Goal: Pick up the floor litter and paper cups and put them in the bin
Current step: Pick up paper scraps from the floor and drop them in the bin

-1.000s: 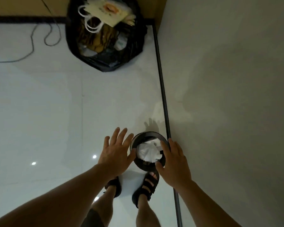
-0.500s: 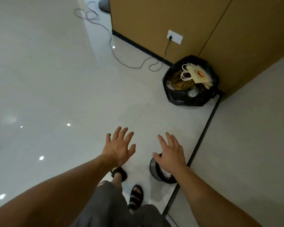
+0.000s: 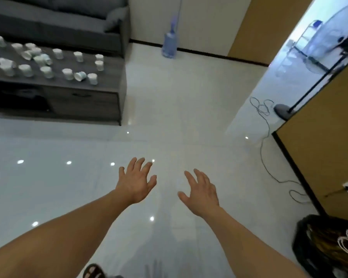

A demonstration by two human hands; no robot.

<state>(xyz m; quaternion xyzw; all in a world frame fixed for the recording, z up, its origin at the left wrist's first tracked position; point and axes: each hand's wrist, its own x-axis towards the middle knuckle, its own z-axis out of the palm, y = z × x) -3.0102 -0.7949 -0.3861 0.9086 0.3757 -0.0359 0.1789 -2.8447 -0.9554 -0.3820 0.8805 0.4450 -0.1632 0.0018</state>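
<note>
Several white paper cups (image 3: 47, 71) stand or lie tipped on a dark low table (image 3: 100, 99) at the upper left. My left hand (image 3: 136, 182) and my right hand (image 3: 202, 190) are stretched out over the glossy white floor, fingers spread, both holding nothing. A black rubbish bag (image 3: 327, 245) filled with litter and a paper bag sits at the lower right edge. The small round bin is out of view.
A grey sofa (image 3: 54, 19) stands behind the table. A water bottle (image 3: 170, 45) stands by the far wall. A cable (image 3: 265, 137) trails over the floor beside a brown partition (image 3: 319, 157), near a fan base (image 3: 283, 112). My sandalled foot (image 3: 92, 271) shows at the bottom.
My view has swung left, away from the small bin and the wall corner, toward the table with cups. Both hands left the bin's rim and now hover empty over the floor.
</note>
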